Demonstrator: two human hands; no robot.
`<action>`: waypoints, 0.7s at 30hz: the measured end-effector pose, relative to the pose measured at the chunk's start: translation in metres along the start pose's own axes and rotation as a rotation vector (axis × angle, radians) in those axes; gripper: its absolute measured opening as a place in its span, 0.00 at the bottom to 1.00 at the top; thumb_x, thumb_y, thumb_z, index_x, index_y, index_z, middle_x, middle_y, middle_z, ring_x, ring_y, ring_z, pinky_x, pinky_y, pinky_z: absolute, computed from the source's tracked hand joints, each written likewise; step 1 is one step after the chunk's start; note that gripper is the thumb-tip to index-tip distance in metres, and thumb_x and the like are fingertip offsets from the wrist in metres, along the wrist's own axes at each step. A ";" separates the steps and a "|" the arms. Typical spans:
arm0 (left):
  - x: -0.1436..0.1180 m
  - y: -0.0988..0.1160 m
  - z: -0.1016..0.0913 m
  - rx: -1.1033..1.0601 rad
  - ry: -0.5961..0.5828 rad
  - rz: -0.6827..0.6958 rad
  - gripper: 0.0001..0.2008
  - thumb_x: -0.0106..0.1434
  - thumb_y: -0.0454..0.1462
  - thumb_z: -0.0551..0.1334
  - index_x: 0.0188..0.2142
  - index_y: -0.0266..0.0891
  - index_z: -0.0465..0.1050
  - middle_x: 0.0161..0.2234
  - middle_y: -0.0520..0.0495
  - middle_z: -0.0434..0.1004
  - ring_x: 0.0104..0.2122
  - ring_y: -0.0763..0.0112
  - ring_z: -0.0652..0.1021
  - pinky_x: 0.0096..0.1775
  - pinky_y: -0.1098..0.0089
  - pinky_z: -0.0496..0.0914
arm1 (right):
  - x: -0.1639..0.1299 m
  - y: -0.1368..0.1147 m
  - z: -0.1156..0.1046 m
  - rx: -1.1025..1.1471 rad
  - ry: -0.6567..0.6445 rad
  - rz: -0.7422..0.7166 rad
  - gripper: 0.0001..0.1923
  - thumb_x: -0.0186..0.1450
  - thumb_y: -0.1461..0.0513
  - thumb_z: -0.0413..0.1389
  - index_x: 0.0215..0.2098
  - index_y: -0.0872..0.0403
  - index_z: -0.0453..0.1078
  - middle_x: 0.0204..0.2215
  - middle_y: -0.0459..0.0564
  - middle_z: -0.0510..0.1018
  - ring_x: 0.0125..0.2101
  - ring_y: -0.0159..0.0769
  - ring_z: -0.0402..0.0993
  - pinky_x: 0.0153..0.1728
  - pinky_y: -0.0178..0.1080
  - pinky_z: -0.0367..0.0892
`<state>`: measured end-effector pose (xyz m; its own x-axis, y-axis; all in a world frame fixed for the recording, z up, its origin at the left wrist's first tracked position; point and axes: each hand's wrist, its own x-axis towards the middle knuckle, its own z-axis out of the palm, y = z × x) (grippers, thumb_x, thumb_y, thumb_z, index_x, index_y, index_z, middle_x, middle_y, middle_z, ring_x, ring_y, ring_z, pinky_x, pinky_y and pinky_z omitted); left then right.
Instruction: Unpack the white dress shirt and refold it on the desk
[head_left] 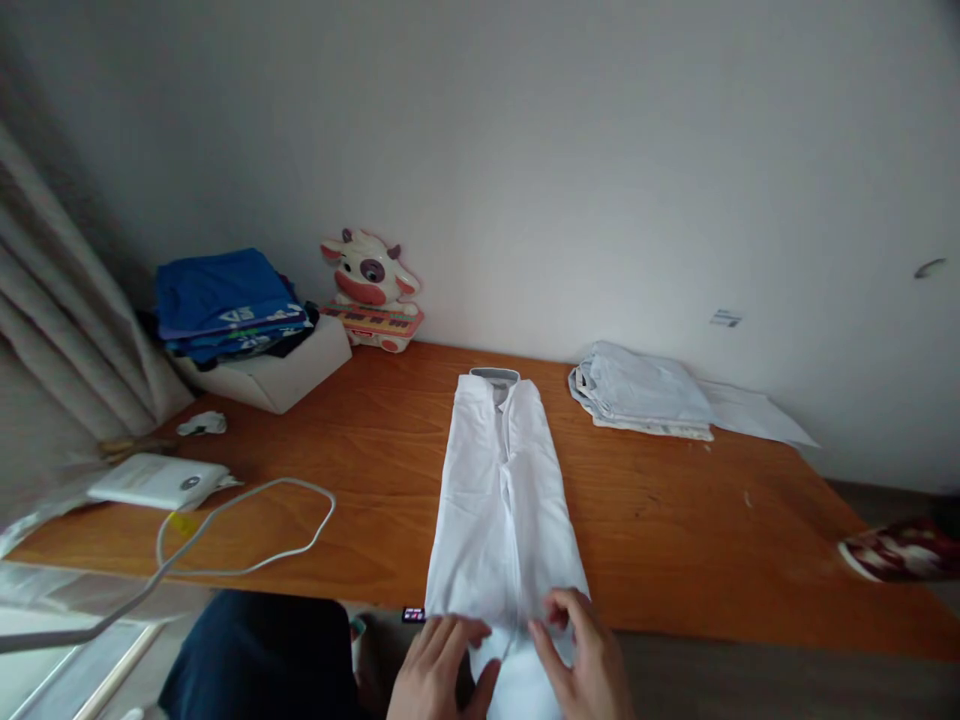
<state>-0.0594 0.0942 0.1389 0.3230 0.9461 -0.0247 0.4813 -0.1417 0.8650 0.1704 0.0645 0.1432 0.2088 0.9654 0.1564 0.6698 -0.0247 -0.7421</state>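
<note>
There is one view only, from a camera worn on the person's head. It looks forward and down across the wooden worktop toward the plain wall behind it. The near edge of the worktop runs low across the frame, tilted slightly, and both hands, the left hand and the right hand, enter at the very bottom edge, close to the lens and partly cut off. The far edge of the worktop meets the wall about halfway up. A curtain closes the left side, and floor shows at the right. Straight lines bow near the borders, as with a wide lens.
</note>
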 end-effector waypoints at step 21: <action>0.027 -0.100 -0.111 -0.374 0.451 -0.395 0.24 0.58 0.61 0.67 0.32 0.44 0.71 0.24 0.54 0.72 0.25 0.64 0.73 0.27 0.69 0.66 | 0.029 0.133 -0.081 0.670 0.418 0.495 0.20 0.59 0.42 0.66 0.34 0.48 0.78 0.31 0.50 0.84 0.28 0.48 0.81 0.27 0.46 0.76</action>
<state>-0.1890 0.1663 0.1076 -0.2266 0.9459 -0.2321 0.1548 0.2702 0.9503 0.3235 0.0679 0.1018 0.6873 0.7101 -0.1526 -0.0875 -0.1277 -0.9879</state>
